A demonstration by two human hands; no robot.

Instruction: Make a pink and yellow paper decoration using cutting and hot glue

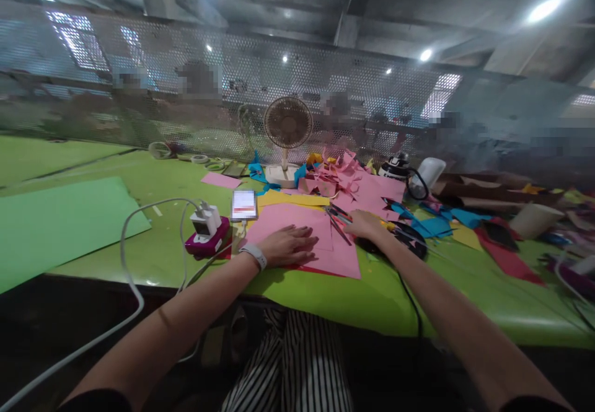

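My left hand lies flat with its fingers stretched out on a sheet of pink paper. Red paper shows from under the sheet's front edge. To the right, my right hand is curled with its fingertips pointing down, close to a tool with red and black handles and a thin dark stick-like tool. Whatever its fingers hold is hidden and blurred. Yellow paper borders the pink sheet at the back. A phone with a lit screen lies beyond my left wrist.
A fan stands at the back beside a heap of pink paper scraps. White chargers sit on a purple power strip, with cables hanging over the table edge. Green sheet lies left; blue scraps and a paper roll lie right.
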